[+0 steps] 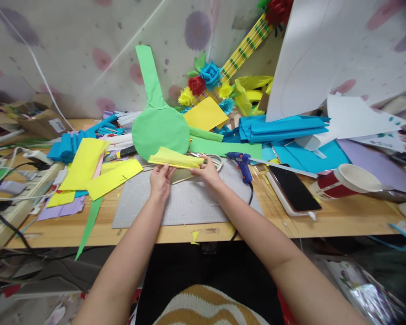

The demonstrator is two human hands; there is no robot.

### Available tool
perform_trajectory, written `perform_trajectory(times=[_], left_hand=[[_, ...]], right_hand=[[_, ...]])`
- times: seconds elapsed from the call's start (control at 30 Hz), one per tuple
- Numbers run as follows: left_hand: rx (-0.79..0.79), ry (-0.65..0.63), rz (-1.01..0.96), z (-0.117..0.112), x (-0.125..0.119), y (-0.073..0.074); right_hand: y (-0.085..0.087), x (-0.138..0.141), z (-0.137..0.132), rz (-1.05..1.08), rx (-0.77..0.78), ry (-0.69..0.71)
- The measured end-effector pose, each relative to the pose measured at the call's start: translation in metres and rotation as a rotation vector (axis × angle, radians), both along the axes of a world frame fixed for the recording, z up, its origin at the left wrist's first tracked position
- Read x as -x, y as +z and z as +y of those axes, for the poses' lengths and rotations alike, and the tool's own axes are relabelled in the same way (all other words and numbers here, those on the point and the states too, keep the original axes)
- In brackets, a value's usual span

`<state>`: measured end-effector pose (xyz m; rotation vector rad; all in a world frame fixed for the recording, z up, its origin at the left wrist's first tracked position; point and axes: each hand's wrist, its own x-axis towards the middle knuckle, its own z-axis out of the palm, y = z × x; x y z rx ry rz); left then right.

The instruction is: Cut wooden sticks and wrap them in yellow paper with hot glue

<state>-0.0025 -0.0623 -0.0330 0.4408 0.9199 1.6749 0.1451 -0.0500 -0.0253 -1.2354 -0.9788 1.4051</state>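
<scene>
A folded strip of yellow crepe paper (177, 159) stretches between my two hands, just above the grey cutting mat (138, 203). My left hand (161, 180) pinches its left part from below. At the right end, my right hand (207, 170) closes thumb and fingers on it. Right behind the strip stands a green paper disc (160, 131) with a long green neck (149, 74), its lower edge hidden by the yellow paper. Scissors (218, 161) lie beyond my right hand, partly covered by it. A blue glue gun (242, 164) with a white glue stick rests to the right.
Yellow paper pieces (115, 178) and a power strip (16, 198) lie on the left. Rolled blue paper (284, 126), a phone (294, 187) and a paper cup (345, 180) are on the right. A flower-decorated paper guitar (245, 49) leans at the back.
</scene>
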Motion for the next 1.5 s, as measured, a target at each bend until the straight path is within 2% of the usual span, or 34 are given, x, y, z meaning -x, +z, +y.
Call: perform_trajectory(times=[0.13, 0.4, 0.73, 0.87, 1.1, 1.4, 1.5], left_hand=[[0.022, 0.01, 0.015, 0.001, -0.002, 0.0], [0.025, 0.033, 0.026, 0.001, -0.004, 0.002], [-0.095, -0.023, 0.014, 0.002, -0.003, 0.001], [-0.037, -0.015, 0.042, 0.001, -0.002, -0.001], [0.033, -0.013, 0.065, -0.001, 0.0, 0.004], [0.093, 0.072, 0.086, 0.006, 0.011, 0.004], [0.09, 0.06, 0.096, 0.005, 0.011, 0.003]], right_hand=[[-0.007, 0.002, 0.001, -0.022, -0.097, -0.075], [-0.011, -0.001, -0.001, -0.067, -0.2, -0.058], [-0.014, -0.005, -0.004, -0.089, -0.139, 0.011], [-0.018, -0.005, -0.003, -0.118, -0.161, 0.023], [-0.026, -0.003, 0.001, -0.086, -0.189, -0.055], [-0.023, -0.005, -0.002, -0.05, -0.144, 0.023], [-0.023, -0.005, -0.003, -0.074, -0.151, -0.01]])
